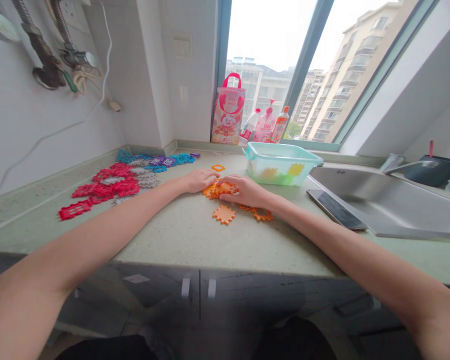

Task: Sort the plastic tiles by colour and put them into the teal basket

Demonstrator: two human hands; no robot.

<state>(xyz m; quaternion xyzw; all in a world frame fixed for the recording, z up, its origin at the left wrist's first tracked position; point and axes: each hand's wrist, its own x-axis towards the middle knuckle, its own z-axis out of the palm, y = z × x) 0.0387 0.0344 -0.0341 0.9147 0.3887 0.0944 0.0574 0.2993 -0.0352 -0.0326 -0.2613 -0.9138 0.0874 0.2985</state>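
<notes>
Both my arms reach across a pale green countertop (187,235). My left hand (197,180) and my right hand (245,191) meet over a small heap of orange plastic puzzle tiles (218,189), fingers curled onto the pieces. A loose orange square tile (224,214) lies just in front of the heap. Another orange piece (260,215) sits under my right wrist, and a small orange ring piece (218,168) lies behind the hands.
Red tiles (105,187), grey tiles (146,179) and blue and purple tiles (161,160) spread at the left. A translucent lidded box (281,162) stands behind my right hand. A phone (335,209) lies beside the steel sink (390,200). A bag and bottles (247,120) line the windowsill.
</notes>
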